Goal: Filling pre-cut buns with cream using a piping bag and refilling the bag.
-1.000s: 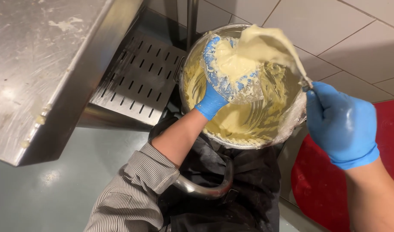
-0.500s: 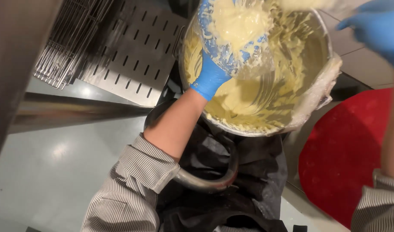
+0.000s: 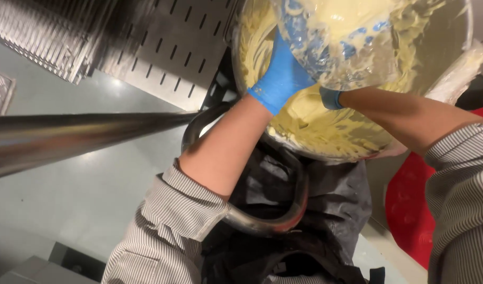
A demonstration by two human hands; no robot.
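Inside the steel bowl point(image 3: 457, 63), both hands' point(image 3: 283, 79) grip indiscernible under yellow batter point(image 3: 325, 126).

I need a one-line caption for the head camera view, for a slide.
Two blue-gloved hands, left hand and right hand, hold a batter-coated clear bag inside a steel bowl of yellow batter.

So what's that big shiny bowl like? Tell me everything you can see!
The big metal bowl is round, shiny steel, tilted toward the person. Pale yellow batter coats its inside. A curved metal handle loops below it, over a dark apron. The left hand in a blue glove reaches inside, holding a batter-smeared clear bag. The right hand reaches in too.
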